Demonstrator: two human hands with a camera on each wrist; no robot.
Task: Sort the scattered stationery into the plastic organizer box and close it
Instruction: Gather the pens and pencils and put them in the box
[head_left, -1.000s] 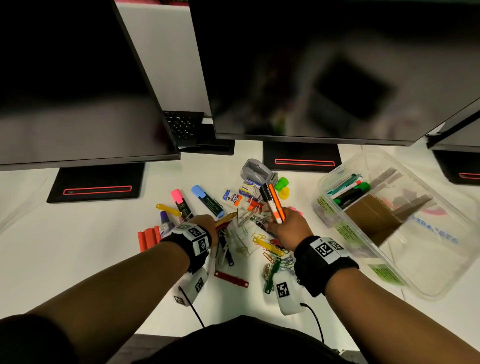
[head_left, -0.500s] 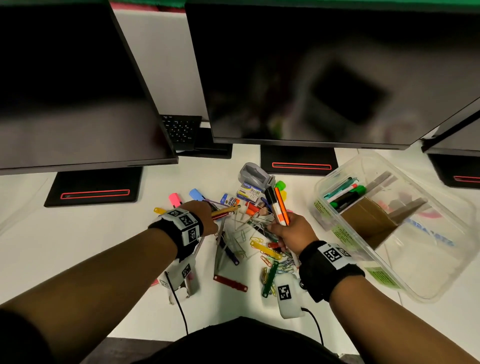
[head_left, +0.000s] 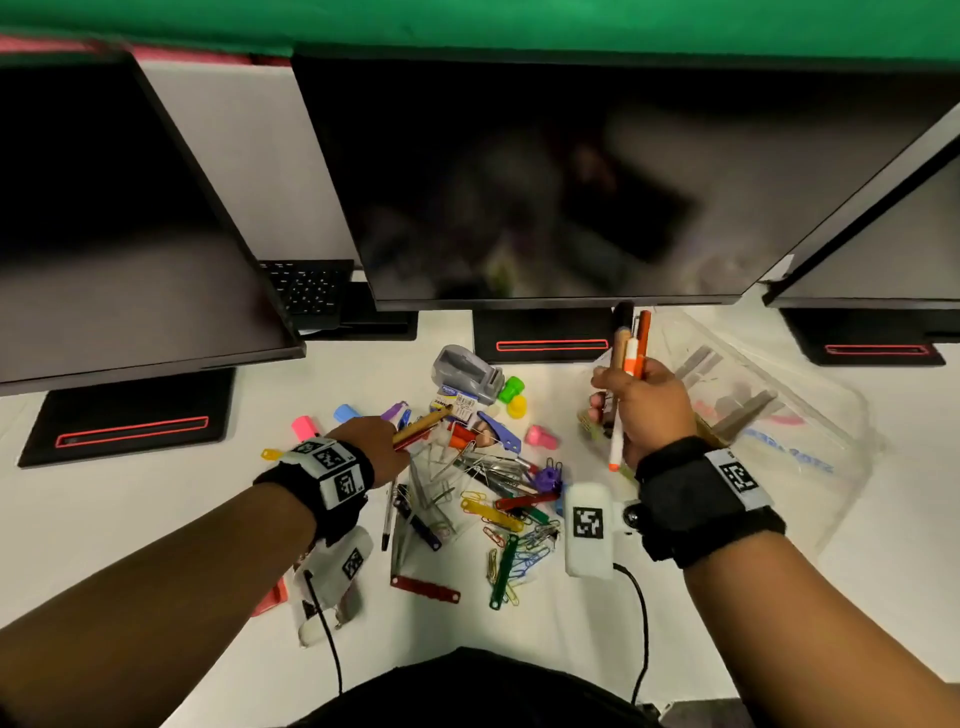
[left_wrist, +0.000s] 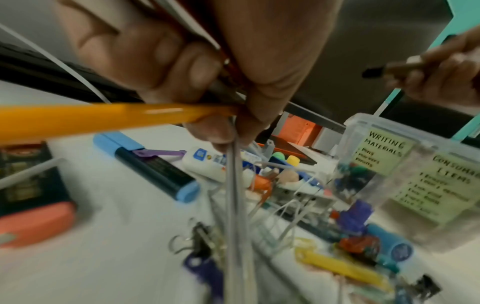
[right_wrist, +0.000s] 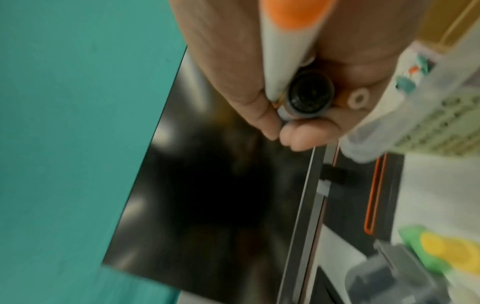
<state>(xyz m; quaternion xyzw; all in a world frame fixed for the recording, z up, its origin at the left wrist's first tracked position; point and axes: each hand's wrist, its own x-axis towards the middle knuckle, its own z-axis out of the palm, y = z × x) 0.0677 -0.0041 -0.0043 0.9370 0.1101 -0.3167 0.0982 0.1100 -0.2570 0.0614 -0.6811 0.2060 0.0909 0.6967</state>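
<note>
My right hand (head_left: 636, 402) grips a bundle of markers (head_left: 628, 358), white-orange, black and orange ones, held upright above the near-left corner of the clear plastic organizer box (head_left: 810, 441). From the right wrist the marker ends (right_wrist: 306, 96) sit inside the curled fingers (right_wrist: 265, 115). My left hand (head_left: 371, 441) holds a yellow pencil (head_left: 423, 423) together with other thin pens over the pile of scattered stationery (head_left: 483, 488). In the left wrist view the yellow pencil (left_wrist: 103, 117) and a grey stick (left_wrist: 233, 205) are clamped in the fingers (left_wrist: 187, 70). The box's labels (left_wrist: 384, 154) read writing materials.
Three dark monitors (head_left: 545, 182) overhang the white desk (head_left: 104, 519), their stands behind the pile. A grey tape dispenser (head_left: 467, 371), green and yellow caps (head_left: 511, 397), blue highlighter (left_wrist: 155, 166), paper clips and coloured fasteners (head_left: 488, 514) lie loose.
My right hand has lifted the markers off the pile and carried them right, toward the box. The left hand stayed over the pile with the pencil.
</note>
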